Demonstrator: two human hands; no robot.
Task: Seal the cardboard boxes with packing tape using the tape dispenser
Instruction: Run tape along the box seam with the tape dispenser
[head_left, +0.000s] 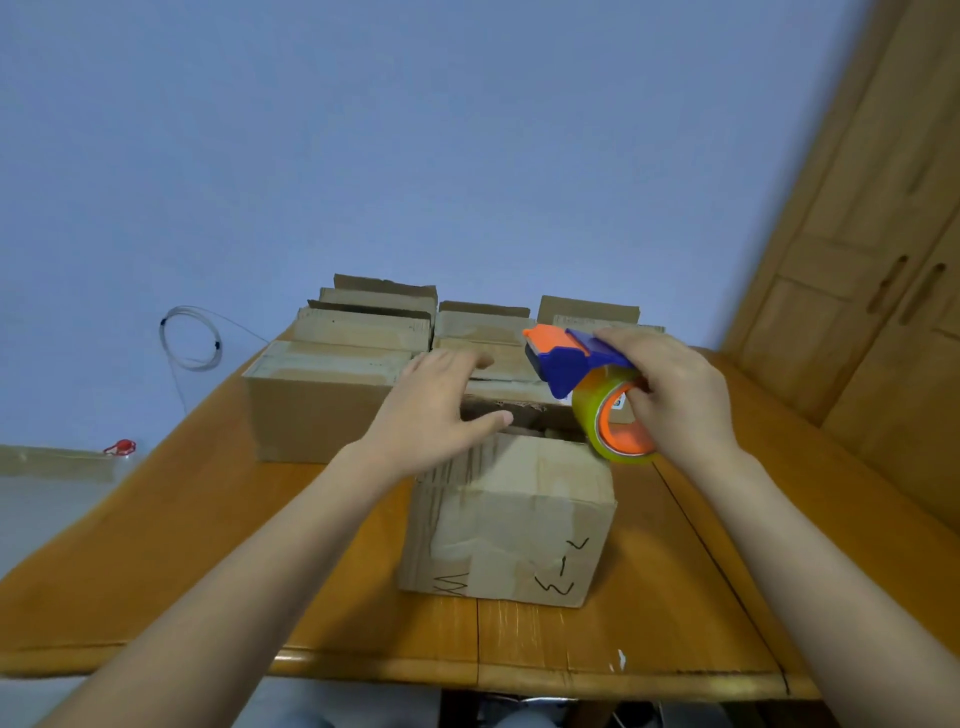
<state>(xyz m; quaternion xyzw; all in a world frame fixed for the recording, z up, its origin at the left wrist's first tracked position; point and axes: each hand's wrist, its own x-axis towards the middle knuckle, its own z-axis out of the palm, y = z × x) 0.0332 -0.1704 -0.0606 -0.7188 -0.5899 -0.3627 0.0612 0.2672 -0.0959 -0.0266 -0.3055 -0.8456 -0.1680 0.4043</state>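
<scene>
A box (519, 519) sits on the table (208, 545) at frame centre, with a dark gap showing at its top. The left hand (436, 410) lies over its top left edge, fingers (447, 364) straight and spread. The right hand (670, 400) curls round the blue-and-orange dispenser (566, 364), whose tape roll (597, 421) is above the box's upper right corner. More boxes (322, 395) stand behind.
</scene>
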